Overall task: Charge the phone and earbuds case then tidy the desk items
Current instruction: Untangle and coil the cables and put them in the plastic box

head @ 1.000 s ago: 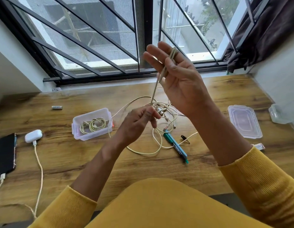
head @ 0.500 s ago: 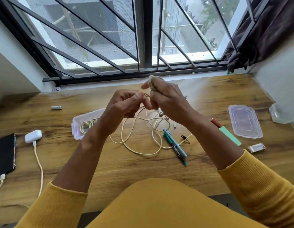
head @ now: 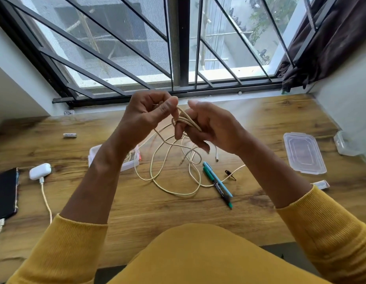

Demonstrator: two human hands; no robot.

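Note:
Both hands are raised above the desk middle, working a cream cable [head: 169, 160]. My right hand [head: 210, 126] has several loops of it wound round the fingers. My left hand [head: 147, 111] pinches the strand just beside those loops; the rest trails in loose curls on the wood. At the far left a black phone [head: 5, 193] lies with a plug in its near end, and the white earbuds case [head: 40, 171] has a cable plugged in too. A clear plastic box [head: 133, 162] holding a coiled cable sits partly hidden behind my left wrist.
A blue marker and a green pen [head: 218, 184] lie side by side right of the cable, with a small black clip [head: 230, 174] beyond. The box lid [head: 304, 153] and another clear container [head: 346, 144] rest at the right. A battery [head: 69, 135] lies back left, an eraser [head: 321, 184] by my right sleeve.
My right hand came down from a raised, spread pose and now carries loops of cable. My left hand rose from the desk to meet it and keeps pinching the strand.

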